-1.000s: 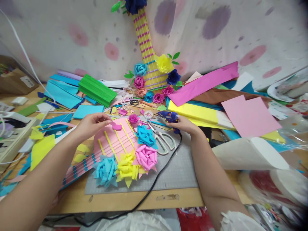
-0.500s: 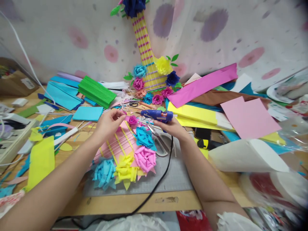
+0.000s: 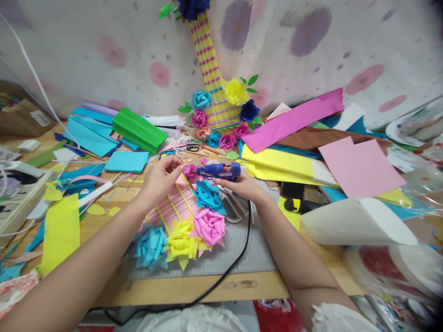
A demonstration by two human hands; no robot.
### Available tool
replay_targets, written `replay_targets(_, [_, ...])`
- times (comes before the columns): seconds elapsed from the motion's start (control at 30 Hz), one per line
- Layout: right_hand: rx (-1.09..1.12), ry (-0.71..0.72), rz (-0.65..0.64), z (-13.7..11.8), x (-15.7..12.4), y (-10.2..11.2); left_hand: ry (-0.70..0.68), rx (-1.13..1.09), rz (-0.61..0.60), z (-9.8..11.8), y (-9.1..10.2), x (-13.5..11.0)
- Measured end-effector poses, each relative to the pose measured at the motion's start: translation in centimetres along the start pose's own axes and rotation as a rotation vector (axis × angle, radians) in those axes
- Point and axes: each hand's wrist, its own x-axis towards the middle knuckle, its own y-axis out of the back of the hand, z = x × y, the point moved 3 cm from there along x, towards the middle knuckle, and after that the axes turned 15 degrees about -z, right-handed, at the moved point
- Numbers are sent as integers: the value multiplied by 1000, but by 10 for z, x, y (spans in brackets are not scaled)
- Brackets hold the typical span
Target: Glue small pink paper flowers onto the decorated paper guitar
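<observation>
My right hand (image 3: 244, 184) is wrapped round a blue hot glue gun (image 3: 219, 171), its nozzle pointing left at a small magenta paper flower (image 3: 190, 171). Close to that nozzle, my left hand (image 3: 164, 175) has thumb and fingers pinched together; what they hold is too small or hidden to name. Under the hands lies a pink paper guitar body (image 3: 175, 206) with yellow strips and thin strings. Along its edge sit a blue flower (image 3: 208, 195), a pink flower (image 3: 209, 226), a yellow flower (image 3: 182, 240) and another blue flower (image 3: 151, 246). Scissors (image 3: 235, 207) lie beside it.
A yellow flower-trimmed paper guitar (image 3: 214, 92) leans against the back curtain. Folded crepe paper, green (image 3: 139, 131), magenta (image 3: 294, 120) and yellow (image 3: 284, 163), covers both sides. The glue gun's black cord (image 3: 226, 269) hangs over the table's front edge. A white roll (image 3: 360, 221) stands at right.
The glue gun in my right hand has moved left, its nozzle now nearer my left fingertips and the magenta flower. My left hand has shifted slightly right.
</observation>
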Motion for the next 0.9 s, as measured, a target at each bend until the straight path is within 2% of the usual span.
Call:
replay_targets(0.4, [5,-19,-1,5,1,1,20,1,-33,7,-1,-1])
replay_targets(0.6, [-59,-12,39,0,1,4,18,-1,-29,5,-3,-1])
replay_targets(0.9, [-42,-24,58,-4,1,4,4,13,-30,3,-4,1])
